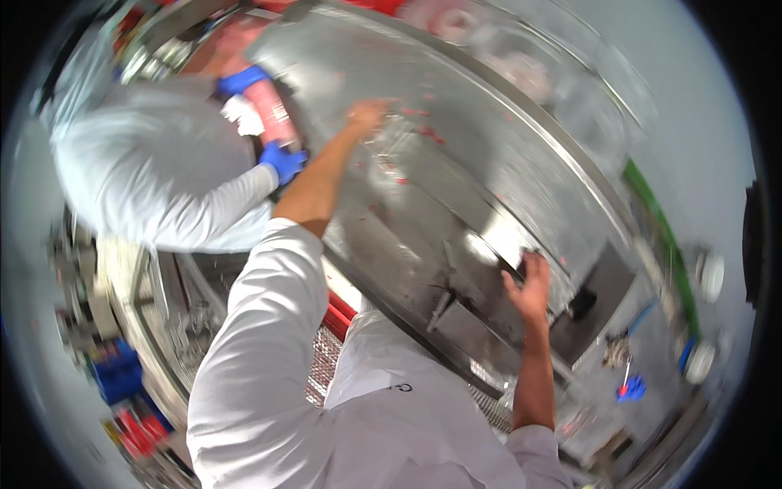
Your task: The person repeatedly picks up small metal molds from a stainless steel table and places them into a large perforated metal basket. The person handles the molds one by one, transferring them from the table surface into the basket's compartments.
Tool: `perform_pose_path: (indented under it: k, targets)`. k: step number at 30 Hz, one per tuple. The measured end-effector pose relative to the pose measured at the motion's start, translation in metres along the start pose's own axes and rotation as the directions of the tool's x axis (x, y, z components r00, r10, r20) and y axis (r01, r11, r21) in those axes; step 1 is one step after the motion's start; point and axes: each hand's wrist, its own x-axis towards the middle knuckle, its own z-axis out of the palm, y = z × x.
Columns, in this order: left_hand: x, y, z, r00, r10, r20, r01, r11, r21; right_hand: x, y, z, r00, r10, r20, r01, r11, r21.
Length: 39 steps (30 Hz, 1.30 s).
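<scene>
My left hand reaches far across a stainless steel table. Its fingers point to the right and are blurred, so their grip is unclear. Right beside them lies a crumpled piece of clear plastic film; whether I touch it cannot be made out. Over the right part of the table is my right hand, its thumb spread away from the fingers. It is close to a shiny metal plate and the dark edge next to it. Small red scraps are scattered near my left hand.
At the left, a co-worker in a white coat and blue gloves holds a long pink-red package. A black knob-like part sits on the table's right end. Clear plastic bags lie beyond the raised far edge. Blue bins stand lower left.
</scene>
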Motion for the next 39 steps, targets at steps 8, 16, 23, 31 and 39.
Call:
perform_pose_path:
  k: [8,16,23,31,39]
  targets:
    - [-0.251,0.058,-0.030,0.671,0.675,-0.307,-0.691,0.719,0.073,0.048,-0.089,-0.007,0.958,0.036,0.285,0.040,0.966,-0.257]
    - [-0.669,-0.191,-0.178,0.964,-0.238,-0.120,-0.006,0.434,-0.901,-0.040,-0.307,0.062,0.564,-0.472,0.678,0.514,0.843,0.159]
    - [-0.924,-0.395,-0.057,-0.030,-0.914,-0.404,-0.079,0.405,-0.911,-0.223,-0.551,0.291,-0.117,-0.629,0.768,0.871,0.307,0.384]
    - [-1.099,-0.429,0.081,-0.729,-0.685,-0.001,-0.485,0.518,-0.704,-0.467,-0.858,0.374,-0.893,-0.440,0.098,0.402,-0.681,0.612]
    - [-1.181,-0.544,-0.062,-0.829,-0.444,-0.340,-0.050,0.664,-0.746,-0.648,-1.154,0.544,-0.918,-0.315,0.240,0.390,-0.830,0.399]
